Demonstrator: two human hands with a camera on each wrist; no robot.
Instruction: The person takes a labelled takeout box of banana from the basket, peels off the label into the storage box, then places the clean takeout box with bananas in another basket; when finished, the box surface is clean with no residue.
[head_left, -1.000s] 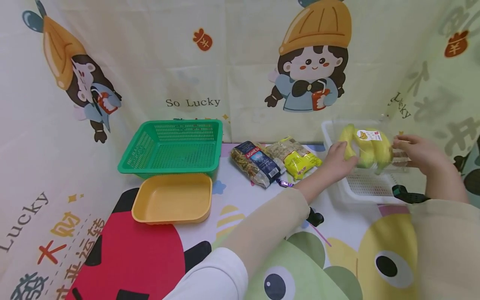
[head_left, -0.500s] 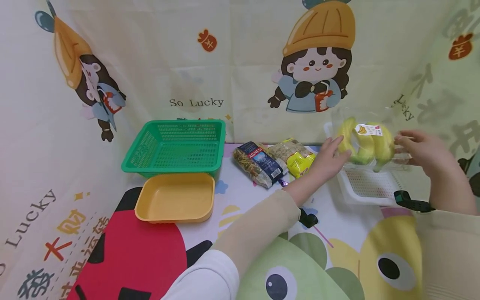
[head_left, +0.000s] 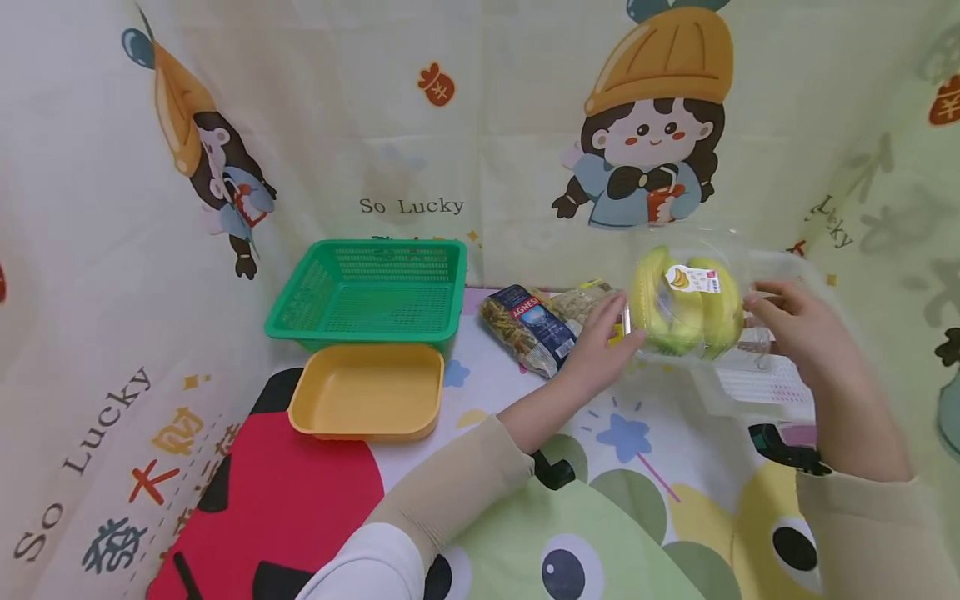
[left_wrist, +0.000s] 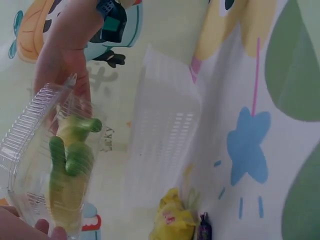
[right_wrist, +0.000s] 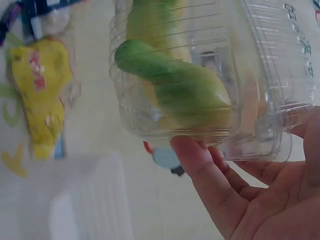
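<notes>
Between my two hands a clear plastic box of bananas [head_left: 686, 304] with a white label hangs above the table, left of and over the white basket [head_left: 765, 387]. My left hand [head_left: 596, 342] holds its left end, and my right hand [head_left: 798, 333] grips the right end. In the right wrist view, the thumb [right_wrist: 192, 155] lies under the clear wall, with green banana stems [right_wrist: 165, 70] showing through. The left wrist view shows the box [left_wrist: 70, 165] tilted, fingertips of my left hand [left_wrist: 30, 225] at its lower edge.
A green basket [head_left: 360, 300] stands at the back left, with a yellow tray [head_left: 367, 392] in front of it. A blue AGNESI pasta bag [head_left: 528, 329] and a yellow-labelled bag [head_left: 581, 300] lie mid-table. A small purple wrapped item [left_wrist: 204, 227] lies near the yellow bag.
Both hands have lifted the banana box up out of the white basket and carried it leftward. The head view has shifted to the right.
</notes>
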